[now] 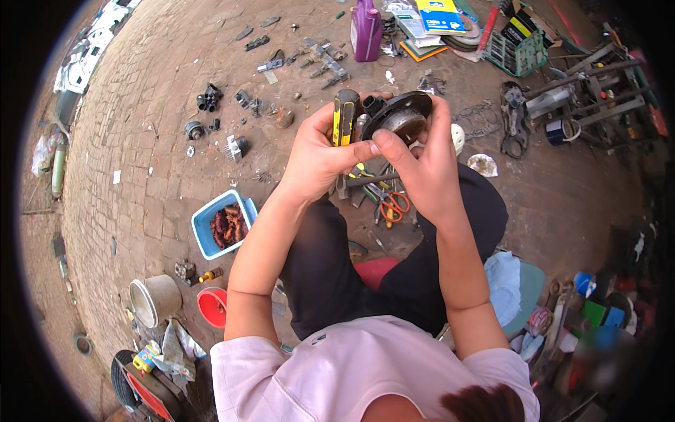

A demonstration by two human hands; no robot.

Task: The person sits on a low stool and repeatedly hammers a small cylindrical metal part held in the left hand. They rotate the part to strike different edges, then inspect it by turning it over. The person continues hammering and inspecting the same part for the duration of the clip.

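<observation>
My left hand (321,153) holds a screwdriver with a yellow and black handle (344,118), upright between thumb and palm, and its fingers also reach the left side of a dark round part. Around the right side of that round mechanical part (403,118), with its black flange and metal centre, my right hand (430,158) is closed, thumb on the near side. Below the hands lie orange-handled scissors (394,207), pliers (372,191) and a hammer (369,180) on the ground between my knees. The fingertips behind the part are mostly hidden.
A blue basin (200,227) with reddish-brown contents, a red bowl (211,307) and a white bucket (167,300) stand at the left. Loose parts lie ahead, near a purple jug (365,31). At the right are a green tool case (529,55), a metal frame (590,79) and a mug (556,132).
</observation>
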